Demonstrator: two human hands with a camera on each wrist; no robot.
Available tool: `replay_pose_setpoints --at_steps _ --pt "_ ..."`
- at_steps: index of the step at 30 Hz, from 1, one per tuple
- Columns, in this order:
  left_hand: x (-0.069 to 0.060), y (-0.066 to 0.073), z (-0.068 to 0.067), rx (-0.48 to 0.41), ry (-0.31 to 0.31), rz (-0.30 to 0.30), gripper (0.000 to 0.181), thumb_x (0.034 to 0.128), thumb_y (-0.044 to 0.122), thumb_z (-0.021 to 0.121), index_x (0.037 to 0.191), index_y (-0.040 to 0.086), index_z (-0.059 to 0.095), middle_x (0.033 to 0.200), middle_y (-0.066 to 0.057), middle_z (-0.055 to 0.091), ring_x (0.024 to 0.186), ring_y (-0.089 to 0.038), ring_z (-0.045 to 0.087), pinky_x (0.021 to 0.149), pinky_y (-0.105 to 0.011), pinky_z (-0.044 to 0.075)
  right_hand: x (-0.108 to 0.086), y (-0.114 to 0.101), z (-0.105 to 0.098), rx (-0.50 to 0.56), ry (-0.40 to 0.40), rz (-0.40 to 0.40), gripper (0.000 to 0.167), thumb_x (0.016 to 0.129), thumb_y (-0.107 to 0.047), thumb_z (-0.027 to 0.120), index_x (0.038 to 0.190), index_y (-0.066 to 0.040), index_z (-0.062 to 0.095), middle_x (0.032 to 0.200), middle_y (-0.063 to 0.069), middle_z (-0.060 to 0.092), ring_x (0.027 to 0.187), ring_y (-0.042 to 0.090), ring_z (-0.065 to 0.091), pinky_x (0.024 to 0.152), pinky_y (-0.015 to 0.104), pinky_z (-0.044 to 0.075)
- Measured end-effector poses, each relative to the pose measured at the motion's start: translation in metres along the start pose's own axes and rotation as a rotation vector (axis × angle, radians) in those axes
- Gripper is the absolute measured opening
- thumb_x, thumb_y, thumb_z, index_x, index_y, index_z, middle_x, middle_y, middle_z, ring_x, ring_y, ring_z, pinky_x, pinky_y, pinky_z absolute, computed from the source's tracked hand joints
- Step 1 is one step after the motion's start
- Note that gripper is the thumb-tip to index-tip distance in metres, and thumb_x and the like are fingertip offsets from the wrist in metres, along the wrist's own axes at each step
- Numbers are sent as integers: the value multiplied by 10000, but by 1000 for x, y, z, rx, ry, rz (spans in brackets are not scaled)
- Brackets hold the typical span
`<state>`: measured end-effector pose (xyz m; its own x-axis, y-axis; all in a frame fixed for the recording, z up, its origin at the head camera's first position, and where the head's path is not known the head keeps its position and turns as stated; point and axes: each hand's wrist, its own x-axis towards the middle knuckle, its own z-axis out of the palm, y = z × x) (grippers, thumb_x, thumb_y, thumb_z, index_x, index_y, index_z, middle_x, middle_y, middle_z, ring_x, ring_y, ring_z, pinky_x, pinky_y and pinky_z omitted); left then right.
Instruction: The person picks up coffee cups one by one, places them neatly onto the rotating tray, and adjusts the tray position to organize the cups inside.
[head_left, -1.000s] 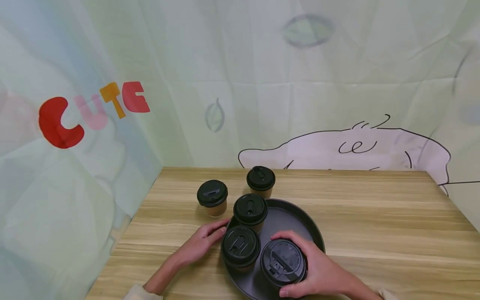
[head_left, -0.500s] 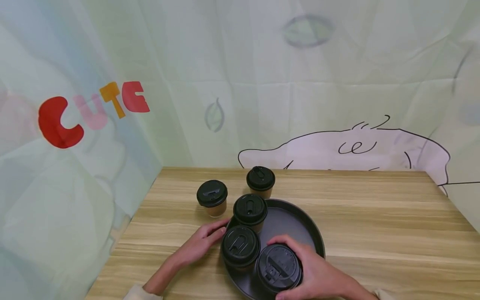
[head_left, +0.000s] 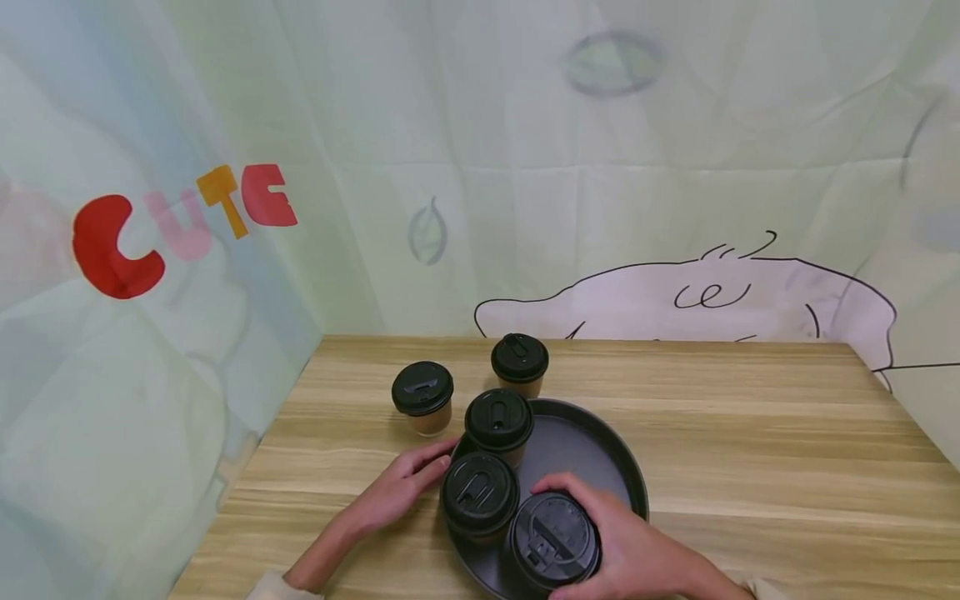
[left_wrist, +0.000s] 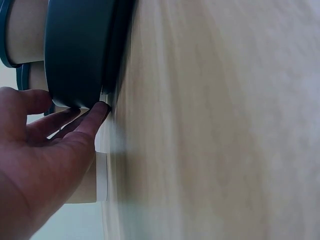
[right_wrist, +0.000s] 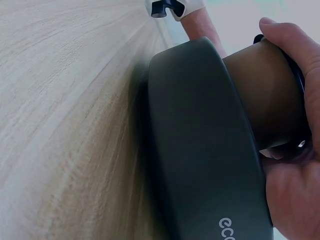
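Observation:
My right hand grips a lidded paper coffee cup near the front of the round black tray. In the right wrist view the cup's brown side shows above the tray wall, fingers and thumb around its lid end. My left hand touches the tray's left side with its fingers extended; in the left wrist view the fingertips rest against the tray wall. On the tray's left side stand two more lidded cups, a front one and a rear one.
Beyond the tray, a lidded cup stands to the left and another at the back, both on the wooden table. A printed cloth hangs behind the table and along its left side.
My right hand has shifted the gripped cup slightly left and toward the front, so it sits close beside the front left cup. My left hand has stayed at the tray.

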<state>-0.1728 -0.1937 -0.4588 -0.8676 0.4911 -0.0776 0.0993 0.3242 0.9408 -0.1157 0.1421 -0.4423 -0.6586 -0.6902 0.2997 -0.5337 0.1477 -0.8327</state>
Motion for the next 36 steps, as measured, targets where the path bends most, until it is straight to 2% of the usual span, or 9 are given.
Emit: replay_pose_setpoints --at_steps 5,16,19,27,36 --pt "0 0 0 7 3 -3 525 1127 262 457 1559 -34 413 1600 -189 416 1483 -317 355 1071 -114 314 -1 -3 0 36 -19 109 861 773 -324 949 1459 -287 432 1358 -85 599 1245 172 569 1097 315 431" --pt "-1 1 1 -10 8 -30 540 1128 282 457 1564 -32 404 1611 -186 399 1490 -310 341 1067 -108 314 1 -3 3 27 -46 85 842 800 -356 925 1464 -287 413 1360 -79 594 1234 165 579 1093 324 440" --pt "-1 2 1 -10 8 -33 543 1128 287 458 1565 -31 403 1613 -186 397 1493 -308 335 1067 -106 311 1 -2 3 -4 -39 56 848 802 -366 922 1469 -272 407 1355 -75 591 1229 165 581 1084 331 451" --pt "-1 2 0 -8 7 -30 541 1129 282 456 1564 -35 402 1609 -190 400 1486 -307 344 1066 -109 316 0 -1 0 -4 -54 51 868 806 -375 917 1487 -287 386 1370 -71 577 1241 162 570 1083 338 454" --pt "0 0 0 -37 -17 -13 542 1134 267 444 1565 -56 381 1613 -218 380 1467 -322 368 1115 -235 376 -2 -2 -9 25 -83 76 1000 778 -391 930 1565 -273 324 1485 10 519 1338 197 512 1136 353 410"
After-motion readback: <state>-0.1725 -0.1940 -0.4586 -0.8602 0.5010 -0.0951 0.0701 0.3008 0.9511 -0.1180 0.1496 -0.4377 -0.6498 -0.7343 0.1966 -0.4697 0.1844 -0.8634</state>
